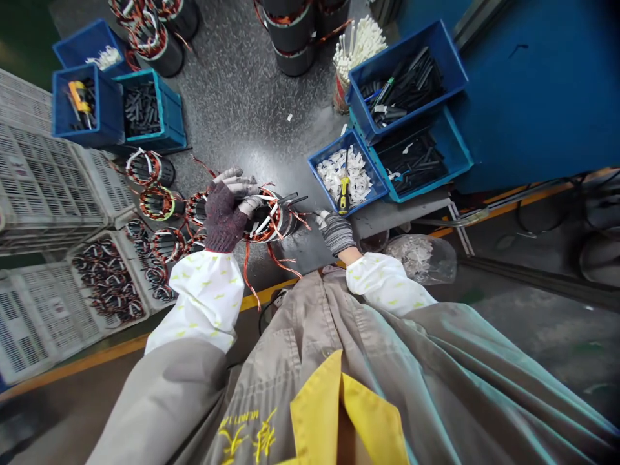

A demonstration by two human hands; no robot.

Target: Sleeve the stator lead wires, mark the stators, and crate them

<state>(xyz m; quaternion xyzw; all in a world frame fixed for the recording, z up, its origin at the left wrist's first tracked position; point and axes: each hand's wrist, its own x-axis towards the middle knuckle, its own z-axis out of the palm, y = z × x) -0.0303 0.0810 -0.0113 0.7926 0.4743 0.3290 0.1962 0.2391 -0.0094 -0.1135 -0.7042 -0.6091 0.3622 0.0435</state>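
Left hand (225,216) around a copper-wound stator (271,223), probably.

You: right hand (336,234) to stator (271,223): passable, copper leads (281,261) trailing between | above: room over speckled grey surface (242,123) | right: blue crate (332,143) obstructs | left: wound stators (167,245) crowd left hand (225,216)
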